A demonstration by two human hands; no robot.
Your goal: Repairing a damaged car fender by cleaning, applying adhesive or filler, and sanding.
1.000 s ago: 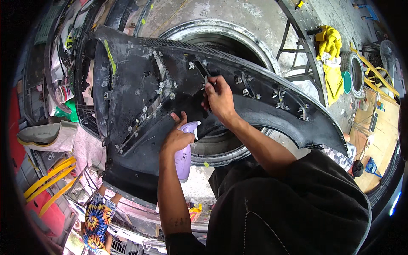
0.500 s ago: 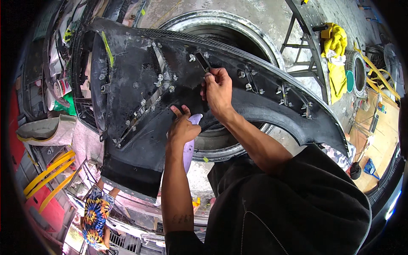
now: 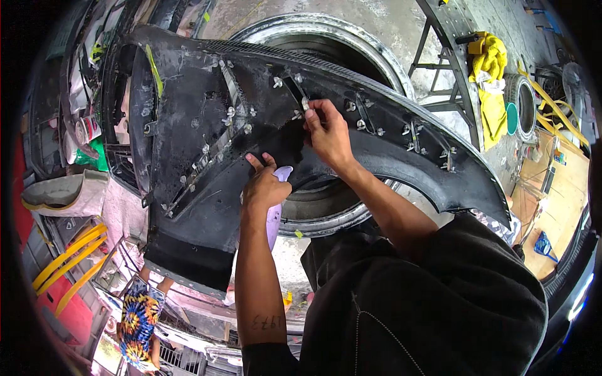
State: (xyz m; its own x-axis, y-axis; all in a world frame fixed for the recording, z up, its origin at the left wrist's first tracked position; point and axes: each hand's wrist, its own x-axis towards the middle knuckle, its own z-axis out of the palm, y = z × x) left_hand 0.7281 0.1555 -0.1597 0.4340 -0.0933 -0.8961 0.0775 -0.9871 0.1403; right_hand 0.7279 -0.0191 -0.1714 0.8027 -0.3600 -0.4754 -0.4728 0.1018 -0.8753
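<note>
At the far left, a red panel [image 3: 24, 194] stands at the room's edge, near curved yellow strips [image 3: 69, 257] and another person in a tie-dye shirt [image 3: 139, 319]. The black car body panel [image 3: 188, 119] spreads across the middle, its scuffed, dusty surface set with pale bars [image 3: 213, 150] and small silver wing fasteners, over a large tyre [image 3: 376, 53] on the stained floor. The left hand [image 3: 266, 188] curls around the upper part of a purple bottle [image 3: 274, 225] (two fingers stretch out over the panel). The right hand [image 3: 327, 131] has thumb and fingers drawn together at the lower end of a narrow black strip [image 3: 293, 91] on the panel; whether they pinch the strip or a fastener, I cannot tell. Farther right come a black metal frame [image 3: 453, 88], yellow cloth [image 3: 492, 116], a smaller tyre [image 3: 530, 103] and a wooden board [image 3: 564, 213].
</note>
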